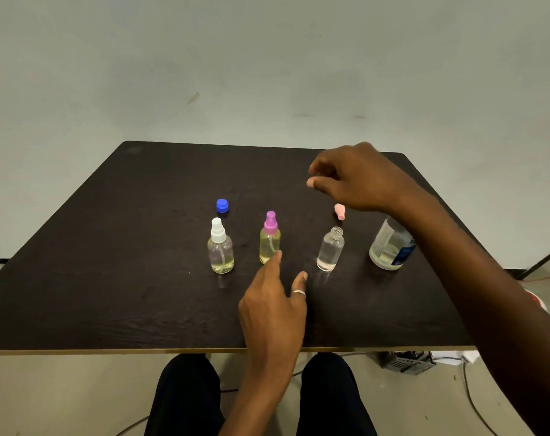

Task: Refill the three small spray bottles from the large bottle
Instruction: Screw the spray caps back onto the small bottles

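Refilling apparently two-thirds done: white-capped spray bottle (220, 250) and purple-capped spray bottle (269, 239) hold yellowish liquid; uncapped clear small bottle (331, 250) nearly empty. Left hand (272, 306), right hand (358, 179): relaxed, empty.

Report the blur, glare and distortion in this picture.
Head view: the wide-angle lens stretches the table toward the frame's edges; the right hand is slightly motion-blurred; light is soft and even, no hard shadows; the white-capped spray bottle leaves a faint reflection on the dark top.
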`<state>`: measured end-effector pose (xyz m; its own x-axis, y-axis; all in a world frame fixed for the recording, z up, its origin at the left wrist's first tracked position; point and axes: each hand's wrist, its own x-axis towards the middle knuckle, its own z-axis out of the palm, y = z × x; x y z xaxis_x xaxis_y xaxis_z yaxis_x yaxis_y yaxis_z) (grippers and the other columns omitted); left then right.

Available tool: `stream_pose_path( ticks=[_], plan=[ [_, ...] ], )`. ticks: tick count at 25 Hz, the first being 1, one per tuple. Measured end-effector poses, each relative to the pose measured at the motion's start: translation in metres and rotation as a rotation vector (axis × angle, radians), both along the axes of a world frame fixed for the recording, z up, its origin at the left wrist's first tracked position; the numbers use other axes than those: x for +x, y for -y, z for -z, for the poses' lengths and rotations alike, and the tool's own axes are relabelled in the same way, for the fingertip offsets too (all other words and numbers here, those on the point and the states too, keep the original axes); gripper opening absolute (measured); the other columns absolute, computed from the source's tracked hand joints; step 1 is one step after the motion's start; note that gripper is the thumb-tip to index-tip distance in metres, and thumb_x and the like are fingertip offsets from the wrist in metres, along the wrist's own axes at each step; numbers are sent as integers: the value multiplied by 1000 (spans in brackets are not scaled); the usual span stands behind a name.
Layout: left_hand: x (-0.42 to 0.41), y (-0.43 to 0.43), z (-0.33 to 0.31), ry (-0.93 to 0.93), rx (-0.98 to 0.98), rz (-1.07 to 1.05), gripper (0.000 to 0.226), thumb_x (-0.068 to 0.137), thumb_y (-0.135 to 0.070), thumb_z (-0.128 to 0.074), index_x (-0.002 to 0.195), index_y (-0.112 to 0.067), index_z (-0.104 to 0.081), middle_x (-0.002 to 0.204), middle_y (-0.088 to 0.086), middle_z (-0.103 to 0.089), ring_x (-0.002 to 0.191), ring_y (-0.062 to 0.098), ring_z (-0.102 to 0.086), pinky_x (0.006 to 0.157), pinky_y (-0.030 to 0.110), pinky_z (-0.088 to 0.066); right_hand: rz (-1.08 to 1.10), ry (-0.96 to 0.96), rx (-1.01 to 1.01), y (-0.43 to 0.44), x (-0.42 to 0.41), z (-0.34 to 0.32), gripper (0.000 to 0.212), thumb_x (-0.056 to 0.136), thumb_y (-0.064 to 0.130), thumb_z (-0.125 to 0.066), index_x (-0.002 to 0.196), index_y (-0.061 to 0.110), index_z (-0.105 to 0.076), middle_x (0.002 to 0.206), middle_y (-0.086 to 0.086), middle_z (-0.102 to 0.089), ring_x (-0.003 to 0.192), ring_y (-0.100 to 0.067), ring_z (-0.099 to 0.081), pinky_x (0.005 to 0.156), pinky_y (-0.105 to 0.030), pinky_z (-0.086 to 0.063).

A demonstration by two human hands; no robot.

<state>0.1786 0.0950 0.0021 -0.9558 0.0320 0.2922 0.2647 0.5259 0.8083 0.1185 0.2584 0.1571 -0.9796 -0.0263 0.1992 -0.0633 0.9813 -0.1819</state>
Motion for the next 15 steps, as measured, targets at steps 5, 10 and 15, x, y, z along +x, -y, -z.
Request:
stream_pose_path(
  ticks=[5, 10, 15],
  plan=[
    [-17, -37, -4, 35, -44, 279, 73, 84, -40, -76, 147, -19, -44, 145, -2, -53, 133, 11, -48, 106, 20, -35, 121, 99, 71, -40, -27, 14, 20, 91, 22, -65, 109, 16, -70, 107, -2, -71, 96, -17, -65, 79, -25, -45],
    [-47, -64, 2, 141, -24, 293, 83, 81, -42, -78, 150, -17, -39, 149, 1, -49, 137, 16, -46, 112, 33, -41, 257, 158, 121, -54, -62, 63, 11, 88, 17, -68, 96, 12, -73, 98, -6, -71, 88, -21, -65, 71, -28, -45],
    [-52, -68, 9, 92, 48, 286, 53, 81, -36, -80, 129, -23, -60, 119, -6, -69, 109, 11, -64, 89, 23, -51, 360, 180, 123, -63, -81, 99, 4, 84, 13, -70, 85, 9, -70, 85, -9, -69, 77, -26, -66, 74, -37, -57]
  ],
)
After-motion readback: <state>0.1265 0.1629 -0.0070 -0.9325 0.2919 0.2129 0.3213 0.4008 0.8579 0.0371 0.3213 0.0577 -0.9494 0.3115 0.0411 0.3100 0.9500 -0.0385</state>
